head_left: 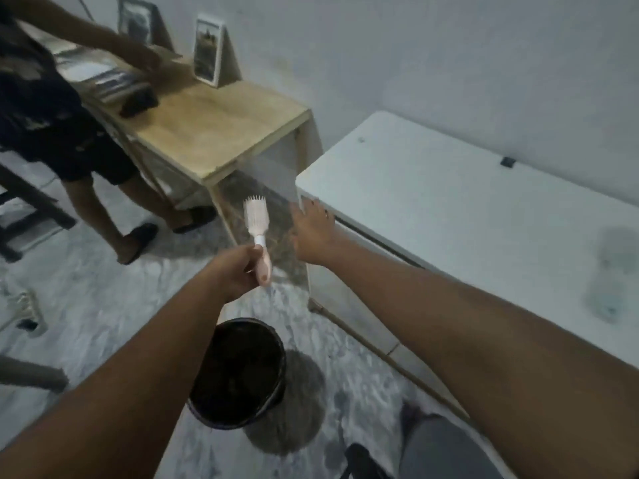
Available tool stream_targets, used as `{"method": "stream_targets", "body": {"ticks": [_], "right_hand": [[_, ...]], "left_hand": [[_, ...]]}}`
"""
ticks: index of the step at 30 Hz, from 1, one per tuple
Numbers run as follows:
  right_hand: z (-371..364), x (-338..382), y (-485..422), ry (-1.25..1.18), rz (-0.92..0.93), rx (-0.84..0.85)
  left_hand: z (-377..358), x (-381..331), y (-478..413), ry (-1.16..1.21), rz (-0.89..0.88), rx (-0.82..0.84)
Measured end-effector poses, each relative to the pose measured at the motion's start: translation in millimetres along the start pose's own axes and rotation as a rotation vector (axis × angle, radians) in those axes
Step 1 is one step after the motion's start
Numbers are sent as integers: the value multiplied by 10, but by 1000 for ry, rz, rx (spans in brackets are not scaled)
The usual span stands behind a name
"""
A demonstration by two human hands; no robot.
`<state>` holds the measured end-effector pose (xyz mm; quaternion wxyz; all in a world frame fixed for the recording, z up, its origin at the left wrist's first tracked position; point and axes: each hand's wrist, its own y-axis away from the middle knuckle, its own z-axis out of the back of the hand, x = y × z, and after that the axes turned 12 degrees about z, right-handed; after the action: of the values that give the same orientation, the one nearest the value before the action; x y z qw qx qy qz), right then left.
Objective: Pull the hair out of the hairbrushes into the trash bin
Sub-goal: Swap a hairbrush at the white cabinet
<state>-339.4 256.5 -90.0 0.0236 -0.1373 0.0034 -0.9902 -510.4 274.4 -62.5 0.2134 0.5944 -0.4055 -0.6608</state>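
Observation:
My left hand (pixel 237 271) grips the pink handle of a small white and pink hairbrush (pixel 256 223), which stands upright with its bristled head up. I cannot see any hair in its bristles. To its right my right hand (pixel 313 233) is stretched forward, fingers spread and empty, near the corner of a white chest. A black round trash bin (pixel 238 371) stands on the floor below my left forearm; its inside is dark.
The white chest (pixel 466 216) fills the right side. A wooden table (pixel 221 129) with photo frames and papers stands ahead on the left. Another person stands at it, reaching over the top. The floor is grey marble. A dark chair frame is at far left.

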Motion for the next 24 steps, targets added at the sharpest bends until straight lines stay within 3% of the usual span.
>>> {"method": "stream_targets", "body": {"ticks": [9,17,24], "right_hand": [[1030,-1272,874,48,-336,-130],[1229,-2122,1703,60,-606,-155],[1288,-2626,2426,51,-798,-157]], "left_hand": [[-1751,-492,271,-180,10,233],[-2964,-230,345,-374,46,423],[-3712,69,454,-544,42,455]]}}
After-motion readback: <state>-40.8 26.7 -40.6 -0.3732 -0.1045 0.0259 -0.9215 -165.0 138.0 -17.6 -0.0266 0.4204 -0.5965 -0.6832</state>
